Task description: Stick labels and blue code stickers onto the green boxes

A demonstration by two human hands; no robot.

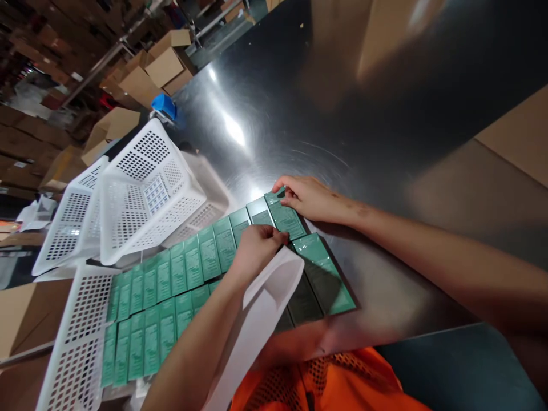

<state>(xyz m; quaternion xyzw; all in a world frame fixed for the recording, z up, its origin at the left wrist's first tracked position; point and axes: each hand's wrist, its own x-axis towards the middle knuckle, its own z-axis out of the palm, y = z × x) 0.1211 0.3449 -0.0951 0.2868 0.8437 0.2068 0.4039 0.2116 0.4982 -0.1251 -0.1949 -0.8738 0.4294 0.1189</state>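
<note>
Two rows of flat green boxes in shiny wrap lie side by side on the metal table. My left hand is above the upper row, thumb and fingers pinched on the end of a white paper strip. The strip hangs along my left forearm toward my body and covers part of the lower row. At the row's right end, my right hand touches the far edge of the last green box with curled thumb and forefinger. Anything tiny between those fingertips cannot be made out.
White perforated baskets stand left of the boxes, one with a printed sheet inside. Another white basket borders the rows at lower left. A blue object sits at the table's far edge. Cardboard boxes lie beyond.
</note>
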